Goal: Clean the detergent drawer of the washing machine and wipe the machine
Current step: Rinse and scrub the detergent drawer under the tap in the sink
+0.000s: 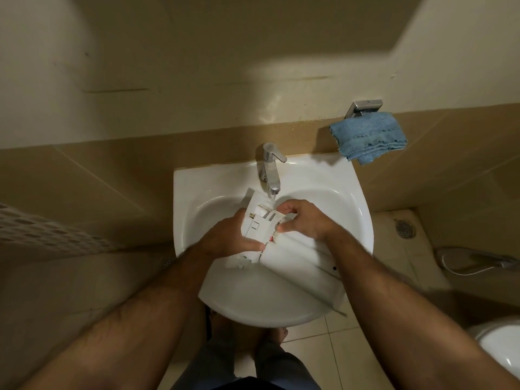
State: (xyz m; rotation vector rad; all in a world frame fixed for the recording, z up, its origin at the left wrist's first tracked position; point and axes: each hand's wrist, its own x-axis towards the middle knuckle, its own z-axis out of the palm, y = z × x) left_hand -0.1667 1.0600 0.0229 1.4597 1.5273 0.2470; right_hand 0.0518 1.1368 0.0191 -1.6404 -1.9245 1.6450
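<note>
Rinsing looks to be the step in hand: the detergent drawer [260, 220] is out of the washing machine and held over the sink [360, 198], so the removal is done, while the scrubbing, the refitting and the wiping of the machine all seem still to come. No washing machine shows in this view.

Furthest left of the pair, the left hand [228, 235] grips the drawer's left edge, thumb lying along its near side and fingers curled behind it. The drawer is tilted, its compartments facing up, its far corner just under the tap [270, 167]. Water runs from the spout onto that corner. Whether residue sits in the compartments is too small to tell. Beneath and nearer, a longer white part lies in the bowl, touching the drawer; I cannot tell whether it belongs to the drawer or is a separate piece.

On the drawer's right, the right hand [304, 218] pinches its right edge, fingers curled over the top and thumb below.

Further right, a blue cloth [368, 139] hangs from a wall holder, apart from the sink, likely handy for the wipe-down later.
</note>
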